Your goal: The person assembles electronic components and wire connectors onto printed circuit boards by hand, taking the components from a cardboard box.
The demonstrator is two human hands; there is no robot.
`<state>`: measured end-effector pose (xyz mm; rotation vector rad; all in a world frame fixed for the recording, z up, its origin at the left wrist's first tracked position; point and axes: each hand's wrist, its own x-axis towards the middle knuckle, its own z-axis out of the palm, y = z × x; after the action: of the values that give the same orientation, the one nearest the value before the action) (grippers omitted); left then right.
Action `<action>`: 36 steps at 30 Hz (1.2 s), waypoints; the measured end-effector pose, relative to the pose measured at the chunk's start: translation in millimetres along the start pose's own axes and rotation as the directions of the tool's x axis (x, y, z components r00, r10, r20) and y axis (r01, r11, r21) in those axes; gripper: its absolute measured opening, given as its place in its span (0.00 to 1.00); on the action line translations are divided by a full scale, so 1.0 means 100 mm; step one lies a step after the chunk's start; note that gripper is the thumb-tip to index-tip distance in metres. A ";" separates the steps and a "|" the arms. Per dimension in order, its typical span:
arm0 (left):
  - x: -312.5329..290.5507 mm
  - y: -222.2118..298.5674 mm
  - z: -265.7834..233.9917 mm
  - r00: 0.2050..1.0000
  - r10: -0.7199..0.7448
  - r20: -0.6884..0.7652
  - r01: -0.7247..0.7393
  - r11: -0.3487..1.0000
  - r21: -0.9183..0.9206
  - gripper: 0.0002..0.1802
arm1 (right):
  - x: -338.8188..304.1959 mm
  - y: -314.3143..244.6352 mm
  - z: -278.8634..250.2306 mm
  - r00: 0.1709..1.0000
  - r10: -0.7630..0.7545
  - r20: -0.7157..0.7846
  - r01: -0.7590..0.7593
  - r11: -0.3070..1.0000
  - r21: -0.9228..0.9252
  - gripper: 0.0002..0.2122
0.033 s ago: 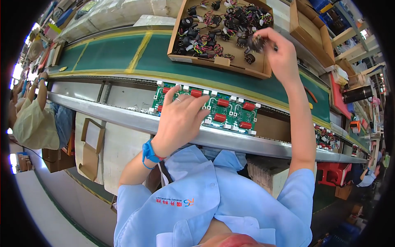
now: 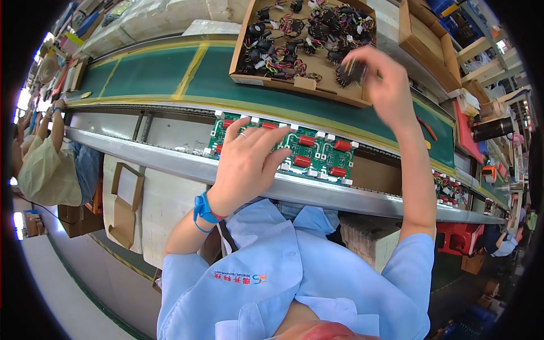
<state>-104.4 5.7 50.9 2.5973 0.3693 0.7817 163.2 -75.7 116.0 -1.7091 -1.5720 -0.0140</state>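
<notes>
My left hand (image 2: 246, 161) lies over a green circuit board (image 2: 324, 156) set in the rail track, its fingers spread and the fingertips at the board's far edge. Red block components and white connectors stand on the board; the hand covers part of its left side. Farther up on the right, my right hand (image 2: 391, 93) pinches a round black component (image 2: 353, 71), smeared by motion, above the near right corner of a cardboard box (image 2: 272, 82). Many black components with coloured wires (image 2: 326, 25) and white plugs lie in that box.
A green conveyor belt (image 2: 147, 71) with yellow tape runs behind the metal rail (image 2: 153, 153). Another cardboard box (image 2: 428, 48) stands at the far right. More boards (image 2: 447, 190) sit farther along the track. Another person (image 2: 54, 164) works at the left.
My right hand has shifted slightly down and left with the black component. The left hand and the circuit board have barely moved.
</notes>
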 end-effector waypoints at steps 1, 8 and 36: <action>0.03 0.07 -0.02 1.000 -0.005 0.004 0.005 1.000 -0.002 0.22 | -0.13 -0.14 0.02 0.991 -0.125 0.056 0.127 0.992 -0.027 0.10; 0.04 0.27 0.12 0.962 -0.034 0.270 0.196 0.775 -0.601 0.26 | -0.98 -0.69 0.10 0.858 -0.357 0.368 0.480 0.813 -0.331 0.12; -0.20 0.29 0.72 0.988 0.066 -0.139 -0.072 0.997 -0.038 0.13 | -1.48 -0.27 0.12 0.966 0.235 0.104 -0.202 0.945 -0.257 0.17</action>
<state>-75.1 -48.7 -0.3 2.5353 0.3007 0.9855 100.8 -194.9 47.9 -2.1109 -1.5158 0.0201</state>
